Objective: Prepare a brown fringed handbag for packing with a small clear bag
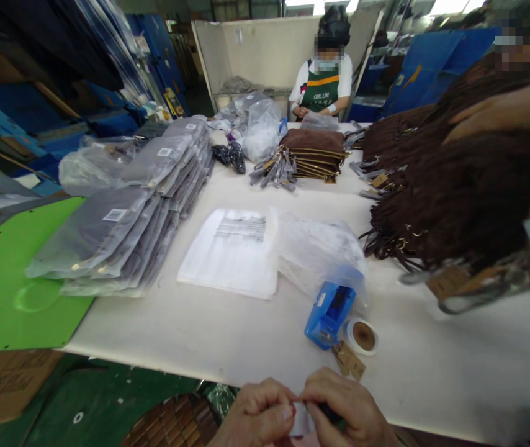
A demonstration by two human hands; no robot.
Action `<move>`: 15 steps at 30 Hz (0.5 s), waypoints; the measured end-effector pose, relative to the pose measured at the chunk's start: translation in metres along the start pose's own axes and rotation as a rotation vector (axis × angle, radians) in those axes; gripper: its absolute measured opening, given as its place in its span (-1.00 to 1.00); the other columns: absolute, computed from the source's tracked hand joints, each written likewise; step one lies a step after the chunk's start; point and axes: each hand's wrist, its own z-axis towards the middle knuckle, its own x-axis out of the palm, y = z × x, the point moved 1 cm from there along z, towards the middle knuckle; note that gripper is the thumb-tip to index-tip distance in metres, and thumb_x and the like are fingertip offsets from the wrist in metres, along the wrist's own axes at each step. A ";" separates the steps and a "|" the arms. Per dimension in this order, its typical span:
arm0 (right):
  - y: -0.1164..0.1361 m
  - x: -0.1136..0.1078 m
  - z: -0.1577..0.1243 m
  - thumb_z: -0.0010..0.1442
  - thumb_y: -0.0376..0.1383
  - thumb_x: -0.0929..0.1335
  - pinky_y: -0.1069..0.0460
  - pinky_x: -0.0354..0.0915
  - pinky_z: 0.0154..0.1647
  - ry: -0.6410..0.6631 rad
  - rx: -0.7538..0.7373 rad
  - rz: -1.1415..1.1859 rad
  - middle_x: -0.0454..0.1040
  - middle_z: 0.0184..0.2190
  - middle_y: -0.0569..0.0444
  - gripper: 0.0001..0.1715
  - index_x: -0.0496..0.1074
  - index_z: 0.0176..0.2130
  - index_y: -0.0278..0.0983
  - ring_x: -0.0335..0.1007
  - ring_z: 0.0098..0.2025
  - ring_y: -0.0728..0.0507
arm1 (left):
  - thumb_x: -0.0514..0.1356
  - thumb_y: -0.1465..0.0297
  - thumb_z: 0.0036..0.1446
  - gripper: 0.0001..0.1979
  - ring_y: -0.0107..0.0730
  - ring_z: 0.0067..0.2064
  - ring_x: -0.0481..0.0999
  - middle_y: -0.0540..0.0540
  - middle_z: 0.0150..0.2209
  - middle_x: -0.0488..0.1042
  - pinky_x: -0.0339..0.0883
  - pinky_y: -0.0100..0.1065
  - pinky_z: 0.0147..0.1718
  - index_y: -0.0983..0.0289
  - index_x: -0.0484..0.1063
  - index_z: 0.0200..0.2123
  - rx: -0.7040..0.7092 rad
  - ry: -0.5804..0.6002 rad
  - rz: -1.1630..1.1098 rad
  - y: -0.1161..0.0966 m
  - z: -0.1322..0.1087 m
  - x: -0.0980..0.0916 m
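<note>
At the bottom of the head view, my left hand [265, 411] and my right hand [339, 403] are close together, in front of the table's near edge. Between them they pinch a small pale grey-white piece [301, 421], whose kind I cannot make out. A small dark item shows under my right fingers, partly hidden. Just beyond my hands lie brown cardboard tags [349, 361], a roll of tape [362, 336] and a blue tape dispenser [330, 313].
Bagged grey goods [120, 230] are stacked at left beside a green board [18, 279]. White plastic bags [232, 254] lie mid-table. Brown pouches [314, 149] are piled behind. A co-worker's hand [502, 115] rests on dark brown bags [460, 192] at right; another person [323, 87] sits opposite.
</note>
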 end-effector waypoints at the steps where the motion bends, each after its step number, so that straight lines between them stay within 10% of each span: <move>1: 0.000 -0.002 0.000 0.10 -0.51 0.19 0.14 0.28 -0.45 0.019 0.068 0.070 0.43 -0.52 0.07 -0.75 0.39 -0.33 -0.29 0.37 -0.45 -0.01 | 0.33 0.04 -0.18 -0.55 -0.49 -0.49 0.33 0.03 -0.51 0.39 0.17 -0.44 -0.45 0.36 0.47 -0.46 -0.015 -0.010 -0.016 0.000 0.000 0.000; 8: -0.005 -0.002 -0.005 0.11 -0.21 0.32 0.08 0.26 -0.40 0.068 0.499 0.456 0.39 -0.49 0.11 -0.81 0.49 -0.37 -0.27 0.32 -0.43 -0.02 | 0.33 0.08 -0.15 -0.55 -0.47 -0.50 0.41 0.12 -0.48 0.47 0.22 -0.44 -0.45 0.39 0.50 -0.40 -0.033 -0.005 -0.076 -0.004 0.004 0.001; 15: -0.002 -0.006 -0.003 0.11 -0.34 0.29 0.08 0.29 -0.37 0.109 0.338 0.298 0.46 -0.49 0.04 -0.83 0.50 -0.37 -0.30 0.40 -0.40 -0.04 | 0.34 0.04 -0.19 -0.51 -0.48 -0.48 0.35 0.09 -0.48 0.43 0.16 -0.43 -0.45 0.39 0.50 -0.41 -0.054 -0.016 -0.024 -0.001 -0.001 0.001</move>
